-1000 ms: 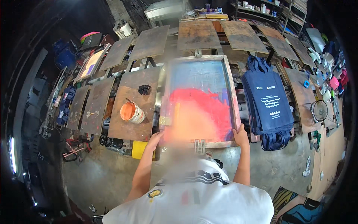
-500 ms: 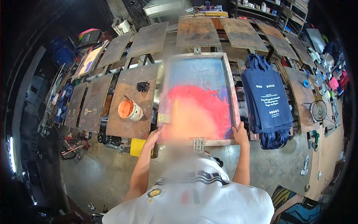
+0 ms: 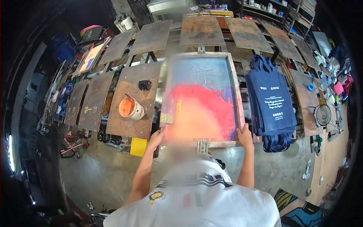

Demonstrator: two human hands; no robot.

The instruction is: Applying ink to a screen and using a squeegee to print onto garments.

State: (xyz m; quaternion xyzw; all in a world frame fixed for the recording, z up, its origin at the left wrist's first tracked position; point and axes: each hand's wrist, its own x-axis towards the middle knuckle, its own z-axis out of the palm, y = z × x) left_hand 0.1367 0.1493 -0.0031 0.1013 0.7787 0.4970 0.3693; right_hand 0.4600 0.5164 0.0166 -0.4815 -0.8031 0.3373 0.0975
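A screen printing frame [image 3: 236, 90] lies flat in front of me, its wooden border stained with ink. Its mesh is blue at the far end and covered with red and orange ink at the near end. My left hand [image 3: 155, 139] is closed on the frame's near left corner, though blur partly hides that side. On the near right corner, my right hand [image 3: 245, 136] grips the border, thumb up along it. A metal hinge-like bracket [image 3: 202, 145] sits at the middle of the near edge.
Left of the frame, a tub of orange ink [image 3: 131, 109] and a crumpled black rag [image 3: 144, 85] rest on a wooden board [image 3: 130, 128]. To the right lies a stack of navy tote bags [image 3: 270, 102]. A small fan [image 3: 322, 115] stands farther right. More boards [image 3: 202, 31] line the back.
Both hands keep their hold on the frame, which stays in place. Only my viewpoint has shifted slightly.
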